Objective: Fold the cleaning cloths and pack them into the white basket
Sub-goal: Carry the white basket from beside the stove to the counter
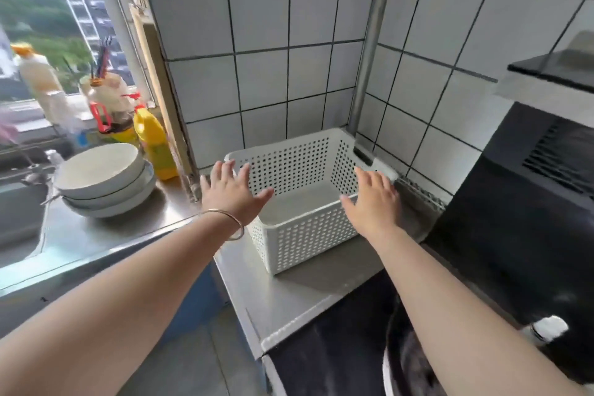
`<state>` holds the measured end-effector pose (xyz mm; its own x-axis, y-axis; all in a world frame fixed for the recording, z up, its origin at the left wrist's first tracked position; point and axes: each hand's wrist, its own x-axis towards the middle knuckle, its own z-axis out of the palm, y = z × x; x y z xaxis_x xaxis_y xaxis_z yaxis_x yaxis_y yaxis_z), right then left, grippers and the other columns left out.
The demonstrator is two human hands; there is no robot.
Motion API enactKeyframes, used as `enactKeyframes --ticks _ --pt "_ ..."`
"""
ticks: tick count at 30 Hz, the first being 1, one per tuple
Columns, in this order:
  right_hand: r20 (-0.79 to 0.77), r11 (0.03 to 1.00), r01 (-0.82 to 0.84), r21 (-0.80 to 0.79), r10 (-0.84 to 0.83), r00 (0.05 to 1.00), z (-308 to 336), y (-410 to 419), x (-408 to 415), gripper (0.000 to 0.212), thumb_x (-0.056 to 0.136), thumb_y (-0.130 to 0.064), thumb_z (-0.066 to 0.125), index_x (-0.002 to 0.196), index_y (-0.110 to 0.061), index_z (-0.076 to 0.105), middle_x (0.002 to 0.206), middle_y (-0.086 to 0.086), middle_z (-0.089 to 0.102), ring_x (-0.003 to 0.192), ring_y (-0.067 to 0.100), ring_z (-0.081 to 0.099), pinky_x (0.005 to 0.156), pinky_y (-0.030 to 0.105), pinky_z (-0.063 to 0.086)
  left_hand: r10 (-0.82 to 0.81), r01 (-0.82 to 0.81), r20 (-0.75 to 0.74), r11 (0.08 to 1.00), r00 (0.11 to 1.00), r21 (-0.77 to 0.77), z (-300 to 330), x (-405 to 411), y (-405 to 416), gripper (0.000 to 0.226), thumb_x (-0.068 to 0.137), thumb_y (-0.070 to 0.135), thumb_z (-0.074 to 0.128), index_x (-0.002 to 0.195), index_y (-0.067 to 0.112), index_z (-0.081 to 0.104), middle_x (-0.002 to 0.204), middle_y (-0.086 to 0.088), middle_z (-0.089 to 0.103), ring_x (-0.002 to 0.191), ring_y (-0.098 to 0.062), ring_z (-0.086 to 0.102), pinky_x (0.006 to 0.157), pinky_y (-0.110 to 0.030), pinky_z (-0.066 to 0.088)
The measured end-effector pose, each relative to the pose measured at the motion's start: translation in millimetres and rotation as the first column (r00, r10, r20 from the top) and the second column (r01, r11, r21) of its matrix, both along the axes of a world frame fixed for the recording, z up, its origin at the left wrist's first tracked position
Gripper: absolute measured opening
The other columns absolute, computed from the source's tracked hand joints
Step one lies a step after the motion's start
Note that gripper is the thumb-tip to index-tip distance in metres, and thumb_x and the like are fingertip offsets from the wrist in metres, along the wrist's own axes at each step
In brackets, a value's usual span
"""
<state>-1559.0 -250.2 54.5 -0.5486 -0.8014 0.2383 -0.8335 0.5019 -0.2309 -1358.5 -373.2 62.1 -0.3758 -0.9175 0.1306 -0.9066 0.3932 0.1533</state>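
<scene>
A stainless steel counter (pixel 283 292) carries the white perforated basket (pixel 308 228) at its centre; stacked white bowls (pixel 103 180) at nine o'clock, a yellow bottle (pixel 154 145) at ten.

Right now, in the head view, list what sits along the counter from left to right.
Stacked bowls → yellow bottle → left hand → white basket → right hand → black appliance.

We look from head height, forward and steeply down into a tiled kitchen corner, close over the steel counter (pixel 289 299). Our wide-angle view takes in the window far left and a black appliance (pixel 520 219) right.
</scene>
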Motion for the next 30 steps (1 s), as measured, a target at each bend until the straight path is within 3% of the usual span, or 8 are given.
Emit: enactKeyframes --ticks 5,7,13,16,19,24,28,30 --pt "-0.003 1.000 -0.015 0.016 0.015 1.000 -5 -70 -73 0.055 0.088 -0.030 0.054 0.138 -0.014 0.037 0.140 0.011 0.044 0.130 0.029 0.037 0.105 0.041 0.033 0.113 -0.109 -0.076 0.992 0.991 0.065 -14 -50 -54 0.074 0.081 0.055 0.053 0.143 0.026 0.025 0.150 -0.007 0.025 0.140 -0.029 0.021 0.116 -0.044 0.023" --pt "-0.025 1.000 -0.018 0.015 0.019 1.000 -11 -88 -95 0.049 0.087 -0.024 0.054 0.133 -0.012 0.044 0.133 0.013 0.050 0.125 0.031 0.042 0.101 0.040 0.037 0.185 -0.162 -0.183 0.977 0.965 0.136 -23 -56 -63 0.077 0.081 0.045 0.059 0.145 0.024 0.022 0.148 -0.009 0.026 0.136 -0.030 0.025 0.113 -0.041 0.027" --pt "0.027 1.000 0.011 0.027 -0.012 1.000 -33 -144 -151 0.047 0.082 -0.021 0.061 0.126 -0.010 0.051 0.129 0.015 0.053 0.118 0.033 0.047 0.096 0.042 0.043 0.574 -0.425 -0.480 0.817 0.664 0.390 -56 -64 -83 0.069 0.078 0.023 0.064 0.137 0.011 0.032 0.135 -0.019 0.035 0.122 -0.036 0.041 0.108 -0.041 0.034" --pt "0.220 0.998 0.061 0.004 -0.060 0.974 -43 -160 -167 0.040 0.083 -0.021 0.060 0.121 -0.009 0.052 0.122 0.016 0.057 0.110 0.036 0.056 0.087 0.041 0.048 0.681 -0.444 -0.540 0.732 0.495 0.517 -62 -61 -89 0.049 0.082 0.015 0.060 0.125 0.005 0.038 0.114 -0.015 0.050 0.095 -0.028 0.051 0.089 -0.035 0.043" --pt "0.364 0.987 0.159 -0.003 -0.147 0.920 -46 -172 -172 0.031 0.087 -0.021 0.056 0.113 -0.004 0.052 0.114 0.020 0.061 0.101 0.039 0.060 0.077 0.037 0.047 0.738 -0.488 -0.468 0.673 0.485 0.556 -74 -54 -94 0.027 0.084 0.019 0.055 0.105 0.002 0.050 0.102 -0.020 0.062 0.082 -0.031 0.055 0.076 -0.033 0.044" --pt "0.482 0.953 0.216 0.210 -0.293 0.826 -43 -182 -175 0.053 0.094 -0.043 0.041 0.113 0.003 0.058 0.105 0.021 0.064 0.083 0.033 0.061 0.066 0.032 0.049 0.764 -0.435 -0.396 0.626 0.509 0.647 -86 -49 -99 0.043 0.084 0.032 0.047 0.104 -0.005 0.057 0.100 -0.031 0.066 0.093 -0.043 0.065 0.083 -0.042 0.050" --pt "0.541 0.961 0.191 0.198 -0.270 0.797 -33 -175 -156 0.049 0.096 -0.045 0.034 0.103 -0.002 0.058 0.084 0.015 0.056 0.063 0.024 0.053 0.045 0.021 0.032 0.729 -0.382 -0.479 0.672 0.489 0.634 -66 -26 -103 0.037 0.089 0.024 0.046 0.103 -0.008 0.059 0.072 -0.020 0.056 0.069 -0.035 0.054 0.066 -0.035 0.043" --pt "0.621 0.965 0.149 0.216 -0.253 0.741 -18 -170 -136 0.040 0.096 -0.040 0.036 0.095 -0.005 0.054 0.067 0.011 0.051 0.047 0.018 0.043 0.036 0.015 0.027 0.701 -0.398 -0.482 0.704 0.526 0.588 -46 -4 -101 0.035 0.091 0.023 0.044 0.102 -0.007 0.061 0.072 -0.016 0.054 0.065 -0.030 0.051 0.063 -0.029 0.039"
